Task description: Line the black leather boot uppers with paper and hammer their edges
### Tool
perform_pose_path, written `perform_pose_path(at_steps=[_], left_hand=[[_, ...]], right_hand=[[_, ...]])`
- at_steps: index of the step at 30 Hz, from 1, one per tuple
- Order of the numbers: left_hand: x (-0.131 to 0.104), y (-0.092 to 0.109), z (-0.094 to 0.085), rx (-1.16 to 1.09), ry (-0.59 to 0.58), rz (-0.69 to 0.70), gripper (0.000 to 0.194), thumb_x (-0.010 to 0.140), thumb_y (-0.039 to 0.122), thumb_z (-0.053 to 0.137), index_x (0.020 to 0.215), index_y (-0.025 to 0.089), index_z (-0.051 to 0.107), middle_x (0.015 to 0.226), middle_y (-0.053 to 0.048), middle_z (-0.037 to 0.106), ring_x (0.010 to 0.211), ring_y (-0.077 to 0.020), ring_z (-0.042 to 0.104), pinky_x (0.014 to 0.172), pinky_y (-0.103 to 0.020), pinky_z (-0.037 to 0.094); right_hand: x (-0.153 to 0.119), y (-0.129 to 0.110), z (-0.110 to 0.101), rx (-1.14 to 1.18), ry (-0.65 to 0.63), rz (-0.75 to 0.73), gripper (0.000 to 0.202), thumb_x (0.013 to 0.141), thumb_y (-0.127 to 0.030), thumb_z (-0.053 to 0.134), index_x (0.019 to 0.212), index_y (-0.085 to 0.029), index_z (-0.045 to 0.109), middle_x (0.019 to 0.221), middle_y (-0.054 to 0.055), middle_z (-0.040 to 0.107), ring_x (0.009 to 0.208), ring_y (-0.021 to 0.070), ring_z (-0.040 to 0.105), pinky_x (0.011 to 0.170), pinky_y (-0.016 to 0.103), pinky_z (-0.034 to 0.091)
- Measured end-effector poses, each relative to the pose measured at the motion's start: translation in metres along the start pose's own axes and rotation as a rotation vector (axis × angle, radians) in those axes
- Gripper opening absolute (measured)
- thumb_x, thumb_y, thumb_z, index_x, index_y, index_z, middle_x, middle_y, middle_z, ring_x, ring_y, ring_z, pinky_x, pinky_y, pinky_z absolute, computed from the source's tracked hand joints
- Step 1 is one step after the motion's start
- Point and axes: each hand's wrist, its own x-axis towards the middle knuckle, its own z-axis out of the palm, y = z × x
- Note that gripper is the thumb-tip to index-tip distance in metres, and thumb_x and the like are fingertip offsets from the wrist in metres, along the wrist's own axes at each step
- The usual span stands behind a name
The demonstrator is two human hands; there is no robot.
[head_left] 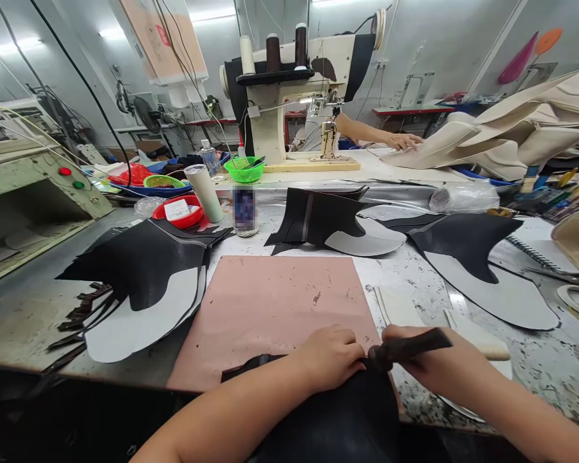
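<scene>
My left hand (332, 357) presses down on a black leather piece (347, 411) at the near edge of a pink mat (280, 296), its fingers bent together; whether they pinch the edge is hidden. In my right hand (434, 366) is a dark hammer (410, 350), its head close beside my left fingertips, over the mat's right edge. The black leather hangs over the table's front edge toward me. Part of its strip-like edge lies left of my left hand, on the mat.
Stacked black-and-white cut pieces (145, 321) lie left; more (318, 218) lie behind the mat and right (492, 289). A red basket (178, 211), white tumbler (204, 193) and clear jar (245, 212) stand behind. A sewing machine (270, 109) and another person's hand (404, 141) are beyond.
</scene>
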Motion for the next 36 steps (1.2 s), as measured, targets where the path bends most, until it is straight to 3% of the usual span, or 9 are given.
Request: perform_pose_path(at_steps=[3, 9, 16, 21, 30, 36], left_hand=[[0.001, 0.0, 0.0, 0.004, -0.009, -0.021, 0.016, 0.084, 0.03, 0.05, 0.084, 0.017, 0.059, 0.081, -0.002, 0.058, 0.075, -0.0152, 0.053, 0.066, -0.025, 0.042], [0.006, 0.002, 0.006, 0.101, 0.012, 0.003, 0.018, 0.087, 0.023, 0.042, 0.078, 0.016, 0.057, 0.074, -0.003, 0.056, 0.068, -0.0154, 0.05, 0.061, -0.025, 0.039], [0.003, 0.003, 0.005, 0.09, -0.004, -0.024, 0.016, 0.085, 0.016, 0.041, 0.085, 0.015, 0.057, 0.076, -0.004, 0.056, 0.069, -0.0154, 0.05, 0.06, -0.024, 0.038], [-0.001, -0.006, -0.001, 0.008, -0.034, -0.042, 0.016, 0.085, 0.024, 0.046, 0.081, 0.017, 0.059, 0.077, -0.002, 0.057, 0.072, -0.0147, 0.051, 0.062, -0.024, 0.038], [0.001, -0.005, 0.013, 0.131, 0.039, -0.026, 0.014, 0.081, 0.012, 0.045, 0.077, 0.015, 0.058, 0.069, -0.003, 0.054, 0.065, -0.0156, 0.05, 0.058, -0.025, 0.039], [-0.004, -0.005, -0.006, -0.141, 0.014, -0.092, 0.006, 0.078, 0.022, 0.058, 0.08, 0.017, 0.061, 0.086, -0.004, 0.058, 0.081, -0.0163, 0.053, 0.072, -0.025, 0.043]], right_hand=[[0.005, -0.014, -0.003, -0.119, -0.143, -0.083, 0.023, 0.07, -0.005, 0.039, 0.071, -0.023, 0.054, 0.063, -0.003, 0.063, 0.053, 0.0159, 0.057, 0.045, 0.023, 0.02], [0.001, -0.023, -0.004, -0.193, -0.183, -0.052, 0.027, 0.073, -0.003, 0.04, 0.08, -0.022, 0.057, 0.064, 0.0, 0.065, 0.056, 0.0183, 0.06, 0.045, 0.026, 0.018], [0.004, -0.047, -0.012, -0.267, -0.284, -0.02, 0.028, 0.07, 0.0, 0.046, 0.089, -0.017, 0.058, 0.074, 0.007, 0.066, 0.065, 0.0246, 0.063, 0.047, 0.029, 0.016], [0.003, -0.049, -0.017, -0.26, -0.317, 0.011, 0.03, 0.07, 0.0, 0.046, 0.092, -0.016, 0.058, 0.074, 0.006, 0.066, 0.068, 0.0251, 0.063, 0.048, 0.029, 0.018], [0.005, -0.052, -0.018, -0.286, -0.334, 0.045, 0.027, 0.074, -0.004, 0.046, 0.094, -0.016, 0.059, 0.075, 0.007, 0.067, 0.071, 0.0244, 0.063, 0.048, 0.029, 0.018], [0.004, -0.05, -0.021, -0.291, -0.295, 0.065, 0.025, 0.074, -0.007, 0.046, 0.093, -0.017, 0.06, 0.073, 0.006, 0.067, 0.067, 0.0222, 0.063, 0.047, 0.028, 0.018]])
